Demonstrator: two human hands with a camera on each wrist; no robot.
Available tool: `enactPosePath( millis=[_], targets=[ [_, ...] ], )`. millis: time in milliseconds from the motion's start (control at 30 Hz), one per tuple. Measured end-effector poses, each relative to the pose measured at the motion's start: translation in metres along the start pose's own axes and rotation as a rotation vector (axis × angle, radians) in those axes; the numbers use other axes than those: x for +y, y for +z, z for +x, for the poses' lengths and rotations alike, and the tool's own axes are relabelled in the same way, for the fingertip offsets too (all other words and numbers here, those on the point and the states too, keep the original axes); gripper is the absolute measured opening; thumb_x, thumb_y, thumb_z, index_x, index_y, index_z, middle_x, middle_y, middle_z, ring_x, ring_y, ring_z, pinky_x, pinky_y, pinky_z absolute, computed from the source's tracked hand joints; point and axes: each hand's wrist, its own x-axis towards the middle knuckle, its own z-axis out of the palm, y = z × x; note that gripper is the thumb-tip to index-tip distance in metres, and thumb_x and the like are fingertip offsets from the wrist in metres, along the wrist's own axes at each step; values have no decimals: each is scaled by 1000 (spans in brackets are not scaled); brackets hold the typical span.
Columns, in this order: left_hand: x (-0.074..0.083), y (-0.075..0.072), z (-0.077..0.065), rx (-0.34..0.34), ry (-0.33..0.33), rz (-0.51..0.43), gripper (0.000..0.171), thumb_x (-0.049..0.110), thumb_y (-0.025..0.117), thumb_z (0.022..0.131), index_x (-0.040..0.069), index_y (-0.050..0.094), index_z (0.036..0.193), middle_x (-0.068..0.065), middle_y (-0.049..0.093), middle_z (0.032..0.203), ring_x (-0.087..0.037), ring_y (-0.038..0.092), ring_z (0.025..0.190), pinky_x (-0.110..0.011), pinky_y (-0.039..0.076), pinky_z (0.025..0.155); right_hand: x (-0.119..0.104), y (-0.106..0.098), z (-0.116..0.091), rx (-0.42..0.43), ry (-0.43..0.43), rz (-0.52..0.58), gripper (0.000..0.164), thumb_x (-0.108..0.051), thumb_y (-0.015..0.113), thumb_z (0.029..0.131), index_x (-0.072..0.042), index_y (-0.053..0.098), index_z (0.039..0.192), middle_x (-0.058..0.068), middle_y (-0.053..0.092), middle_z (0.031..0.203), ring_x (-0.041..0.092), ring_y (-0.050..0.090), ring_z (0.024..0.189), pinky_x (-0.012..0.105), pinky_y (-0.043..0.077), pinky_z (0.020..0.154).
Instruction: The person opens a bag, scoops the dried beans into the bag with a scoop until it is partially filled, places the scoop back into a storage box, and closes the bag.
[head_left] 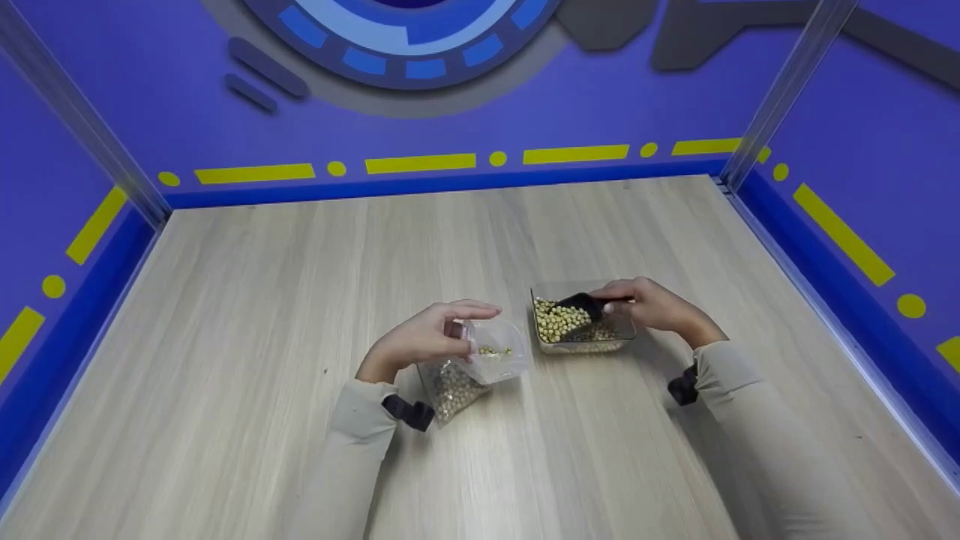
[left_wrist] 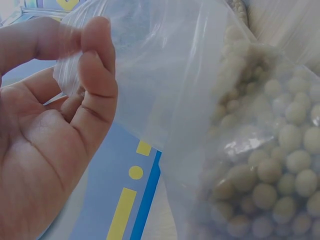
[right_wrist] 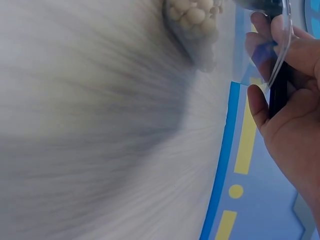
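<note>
My left hand [head_left: 424, 341] pinches the top of a clear plastic bag [left_wrist: 145, 65], holding its mouth spread toward the right. Many round, pale-yellow beans [left_wrist: 295, 165] fill the lower part of the bag, which rests on the table. A few more show inside the mouth in the head view. My right hand [head_left: 654, 306] grips the handle of a black scoop [head_left: 581, 304]. The scoop's head lies among the beans in a clear rectangular container [head_left: 541, 346]. In the right wrist view, the container's wall partly covers the fingers around the black handle [right_wrist: 279, 95].
The light wooden table [head_left: 285, 285] stretches beyond both hands. Blue panels [head_left: 420, 135] with yellow marks enclose it at the back and sides. Black wrist bands [head_left: 409, 412] sit on both sleeves.
</note>
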Motion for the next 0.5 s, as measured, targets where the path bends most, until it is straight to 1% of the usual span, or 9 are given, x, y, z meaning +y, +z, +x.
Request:
enactPosePath(
  millis=[300,467,500],
  targets=[
    [0,0,0,6,-2,18,60,-8,56,82,3,47,141,-14,40,149,-4,45,54,-25,57,70,2,0,0,17,-6,14,35,-7,56,95,-1,60,129,22,58,131,39,50,125,52,45,99],
    [1,1,0,11,0,32,60,-8,56,82,1,48,140,-14,41,148,-6,49,58,-24,57,70,1,-1,-2,15,3,41,35,-7,55,96,-1,59,130,22,56,133,40,47,129,53,41,103],
    [1,1,0,9,7,33,59,-9,56,82,-1,47,140,-15,41,148,-6,50,59,-24,57,70,1,-1,-2,13,3,46,35,-8,55,96,-1,59,130,22,56,133,40,46,129,53,41,103]
  ],
)
